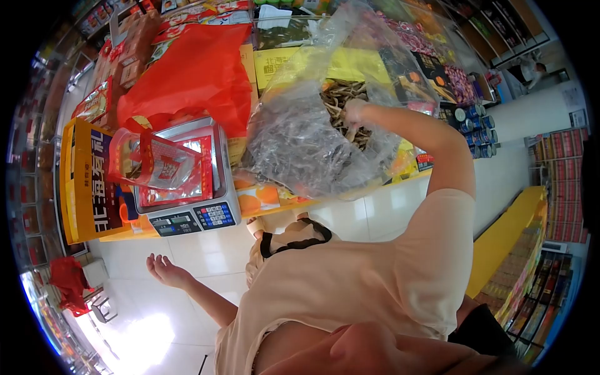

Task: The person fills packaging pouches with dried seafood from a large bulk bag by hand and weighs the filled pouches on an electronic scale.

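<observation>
A large clear plastic bag (300, 134) lies open on the counter, with brown dried strips (344, 97) inside. My right hand (357, 114) reaches into its opening among the strips, fingers bent down and partly hidden, so what they grip cannot be made out. Lower left, my left hand (165, 270) hangs in the air below the counter edge, fingers apart and empty. On a digital scale (226, 187) rest red and clear packets, and a clear pouch with red print (169, 164) lies on top of them.
A red plastic bag (194, 75) covers goods behind the scale. A yellow box (81, 181) stands left of it. Blue cans (484, 122) are stacked at the counter's right end. Far right are shelves and a yellow display (512, 244). Another person (530, 70) is at the upper right.
</observation>
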`<state>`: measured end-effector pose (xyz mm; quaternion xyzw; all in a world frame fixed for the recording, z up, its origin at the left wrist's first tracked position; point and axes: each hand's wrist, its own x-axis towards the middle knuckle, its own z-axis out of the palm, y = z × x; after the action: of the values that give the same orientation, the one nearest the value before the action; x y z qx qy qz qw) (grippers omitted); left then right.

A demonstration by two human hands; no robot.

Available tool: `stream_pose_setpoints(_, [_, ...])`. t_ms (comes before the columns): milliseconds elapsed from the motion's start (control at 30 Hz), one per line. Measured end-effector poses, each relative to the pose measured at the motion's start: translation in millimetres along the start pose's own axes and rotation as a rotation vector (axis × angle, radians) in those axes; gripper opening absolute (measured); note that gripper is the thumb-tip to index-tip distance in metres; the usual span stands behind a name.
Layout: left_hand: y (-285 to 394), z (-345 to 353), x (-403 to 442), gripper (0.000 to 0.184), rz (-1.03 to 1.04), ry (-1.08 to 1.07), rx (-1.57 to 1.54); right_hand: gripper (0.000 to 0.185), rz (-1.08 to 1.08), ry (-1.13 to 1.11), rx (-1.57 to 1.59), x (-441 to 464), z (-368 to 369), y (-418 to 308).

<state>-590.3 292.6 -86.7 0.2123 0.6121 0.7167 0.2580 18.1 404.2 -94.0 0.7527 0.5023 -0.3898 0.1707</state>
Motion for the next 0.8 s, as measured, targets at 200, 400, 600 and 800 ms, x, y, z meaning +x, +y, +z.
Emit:
stream_pose_setpoints(200, [0.7,6.9,-2.5,0.026,-0.002,0.016,0.052,0.024,-0.022,0.282,-0.093,-64.2,-76.6,-10.3])
stream_pose_setpoints(400, [-0.5,15.0,1.3,0.026,-0.036,-0.018,-0.053,0.033,-0.294,0.552,0.465,-174.1,-105.5,-39.5])
stream_pose_setpoints(600, [-1.1,15.5,3.8,0.022,-0.010,-0.102,-0.240,0.028,-0.973,0.407,0.875,-222.6,-114.7,-203.9])
stream_pose_setpoints(800, [10.4,-19.6,13.0,0.023,0.067,-0.148,-0.246,0.025,-1.167,0.465,-0.088,-219.3,-93.9,-368.2])
